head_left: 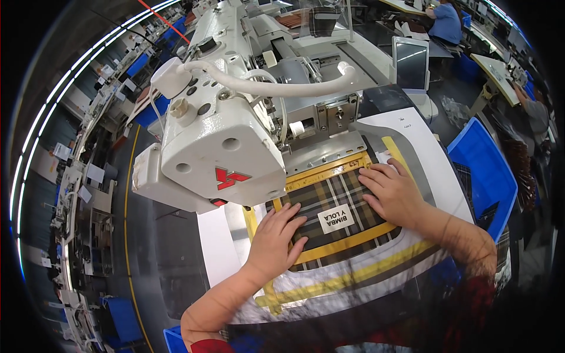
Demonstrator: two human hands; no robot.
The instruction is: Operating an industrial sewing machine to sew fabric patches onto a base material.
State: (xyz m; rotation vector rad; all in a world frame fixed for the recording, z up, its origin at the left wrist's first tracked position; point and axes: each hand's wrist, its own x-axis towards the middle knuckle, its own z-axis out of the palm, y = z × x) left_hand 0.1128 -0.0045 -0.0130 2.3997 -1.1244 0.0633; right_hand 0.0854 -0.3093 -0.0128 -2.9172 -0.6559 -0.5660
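A dark plaid fabric panel (310,207) with brown, yellow and white stripes lies flat below the sewing machine head (220,144). Stitched or laid on it is a white label (336,219) with dark print, upside down to me. Yellow strips (347,243) border the panel, and a metal clamp bar (326,155) runs along its far edge. My left hand (272,242) rests on the panel's left edge, fingers stretched out. On the right edge, near the far corner, lies my right hand (391,191) with fingers spread. Neither hand grips anything visible.
Around the panel is a clear-looking template sheet with yellow tape (353,276) over a white board (216,241). A blue bin (485,167) holding plaid pieces stands at right. Behind it are a screen (411,63) and a seated person (445,23) in blue.
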